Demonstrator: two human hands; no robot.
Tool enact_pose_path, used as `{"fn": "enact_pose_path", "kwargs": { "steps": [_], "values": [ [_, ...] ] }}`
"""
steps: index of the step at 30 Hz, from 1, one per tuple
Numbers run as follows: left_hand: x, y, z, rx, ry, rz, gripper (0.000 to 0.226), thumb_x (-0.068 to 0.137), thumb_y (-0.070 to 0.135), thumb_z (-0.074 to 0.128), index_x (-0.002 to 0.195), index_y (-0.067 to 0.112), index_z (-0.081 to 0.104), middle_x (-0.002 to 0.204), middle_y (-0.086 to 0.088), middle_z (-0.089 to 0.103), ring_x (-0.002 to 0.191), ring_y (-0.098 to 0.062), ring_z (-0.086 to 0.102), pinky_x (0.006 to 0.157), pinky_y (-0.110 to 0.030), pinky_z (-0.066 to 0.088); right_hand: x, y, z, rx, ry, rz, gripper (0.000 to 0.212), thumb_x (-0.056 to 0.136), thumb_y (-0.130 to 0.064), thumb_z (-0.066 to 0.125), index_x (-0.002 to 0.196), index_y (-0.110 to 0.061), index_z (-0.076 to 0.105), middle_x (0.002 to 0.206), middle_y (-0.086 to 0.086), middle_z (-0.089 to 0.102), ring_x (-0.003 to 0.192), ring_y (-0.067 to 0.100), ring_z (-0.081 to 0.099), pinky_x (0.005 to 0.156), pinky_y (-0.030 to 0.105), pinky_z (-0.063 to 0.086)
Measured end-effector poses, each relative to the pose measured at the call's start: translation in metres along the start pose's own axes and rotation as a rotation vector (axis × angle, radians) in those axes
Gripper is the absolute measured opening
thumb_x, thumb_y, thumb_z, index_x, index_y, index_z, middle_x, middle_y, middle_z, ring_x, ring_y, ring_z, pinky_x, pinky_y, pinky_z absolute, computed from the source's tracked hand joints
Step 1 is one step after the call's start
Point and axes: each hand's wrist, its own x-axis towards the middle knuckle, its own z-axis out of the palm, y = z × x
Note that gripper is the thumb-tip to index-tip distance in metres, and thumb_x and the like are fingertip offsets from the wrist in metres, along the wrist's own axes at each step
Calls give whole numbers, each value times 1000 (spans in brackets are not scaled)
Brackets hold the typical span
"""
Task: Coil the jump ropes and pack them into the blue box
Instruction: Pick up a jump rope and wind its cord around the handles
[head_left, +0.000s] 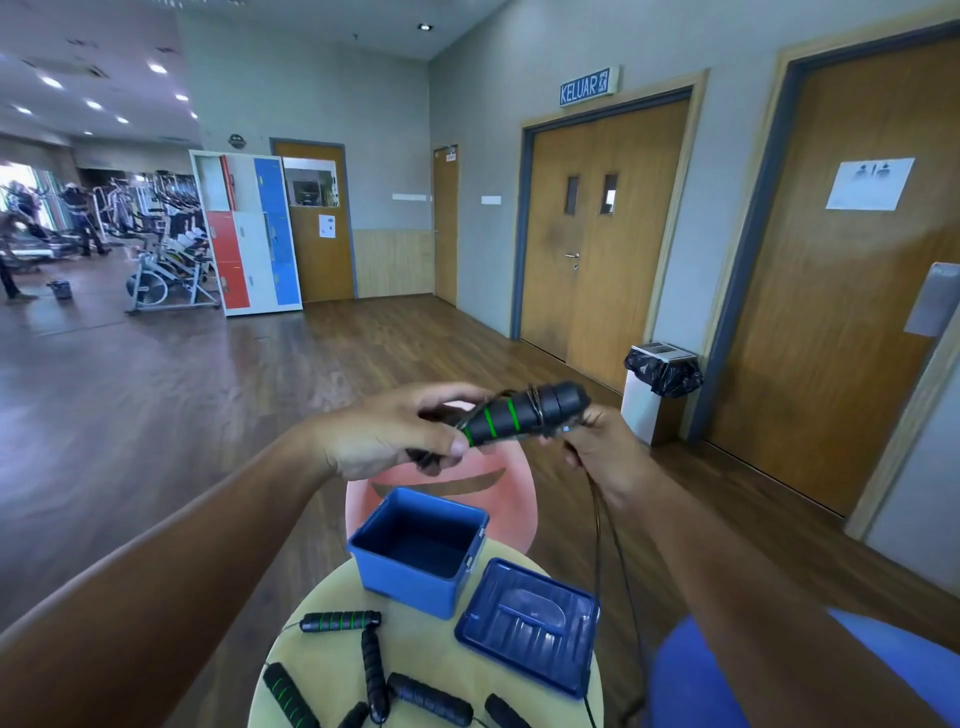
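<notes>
jump rope handles (511, 415) (ribbed black foam), square blue box (421, 551)

One end of the wound handles (519, 413) is covered by the left hand (387, 436); fingertips of the right hand (597, 452) are hidden behind the other. The cord (598, 551) and two loose handles (506, 711) are cut off at the lower edge. Far gym machines (156, 208) blurred.

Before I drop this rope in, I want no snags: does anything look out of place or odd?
Nothing looks damaged or spilled. The blue box looks empty, its lid lying beside it with a corner seemingly past the table edge. Spare handles lie scattered at odd angles, and cord dangles loose from the right hand.
</notes>
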Motion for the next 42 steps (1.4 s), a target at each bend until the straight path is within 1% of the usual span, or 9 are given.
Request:
{"fn": "enact_pose_path", "kwargs": {
  "steps": [8, 14, 17, 23, 28, 30, 34, 37, 42],
  "values": [
    [23, -2, -4, 32, 561, -85, 60, 61, 30, 85, 114, 18, 61, 111, -13, 63, 70, -15, 57, 59, -31, 56, -12, 8, 30, -50, -23, 153, 20, 103, -20, 49, 109, -20, 68, 77, 1, 64, 49, 10, 45, 43, 18, 35],
    [32, -1, -29, 827, 864, -126, 63, 76, 42, 85, 119, 19, 46, 100, -1, 66, 82, -22, 65, 69, -33, 52, -17, -1, 23, -225, -171, 156, 12, 100, -20, 55, 100, -19, 67, 70, -3, 62, 50, 5, 46, 47, 15, 38],
    [29, -6, -41, 1061, 790, -210, 73, 72, 44, 86, 129, 21, 46, 110, -5, 66, 92, -30, 65, 80, -40, 55, -15, -14, 15, -335, -159, -6, 24, 100, -24, 55, 79, -17, 65, 64, -6, 58, 55, 1, 47, 56, 18, 37],
    [22, -9, -25, 1140, 447, -143, 73, 70, 34, 90, 136, 29, 59, 111, -1, 58, 102, -24, 60, 91, -36, 50, -2, -49, -1, -546, -140, -201, 22, 98, -26, 58, 81, -16, 69, 61, -13, 59, 57, 0, 48, 57, 19, 35],
    [12, 0, -3, 899, 306, -116, 62, 65, 32, 94, 115, 35, 58, 94, 19, 63, 83, 7, 59, 68, -10, 40, 9, -71, -12, -512, -109, -257, 13, 94, -27, 64, 90, -18, 73, 67, -11, 66, 64, -4, 57, 65, 9, 41],
    [6, 7, 3, 781, 253, -96, 55, 66, 28, 94, 108, 39, 61, 91, 16, 68, 83, 3, 62, 73, -16, 46, 12, -75, -17, -414, -129, -254, 13, 91, -24, 69, 91, -12, 75, 74, -7, 69, 66, 0, 59, 68, 10, 44],
    [-9, 24, 13, 462, 125, -7, 49, 66, 20, 91, 107, 35, 69, 98, -4, 74, 92, -38, 69, 83, -51, 56, 13, -64, -20, -229, -106, -195, 20, 79, -27, 77, 85, -8, 78, 75, 1, 73, 69, 7, 59, 69, 20, 47],
    [-14, 29, 10, 262, 101, 72, 46, 69, 20, 87, 111, 19, 69, 90, -10, 67, 72, -25, 63, 60, -35, 57, 7, -48, -14, -54, -110, -62, 33, 75, -39, 74, 74, -6, 75, 64, 5, 65, 61, 17, 53, 59, 28, 42],
    [-16, 32, 6, 109, 207, 139, 48, 69, 22, 82, 111, 5, 67, 72, -5, 60, 59, -16, 57, 50, -28, 53, -8, -29, 5, 126, -100, 48, 27, 98, -3, 51, 77, -10, 68, 58, 3, 59, 41, 8, 49, 40, 16, 39]
  ]
}}
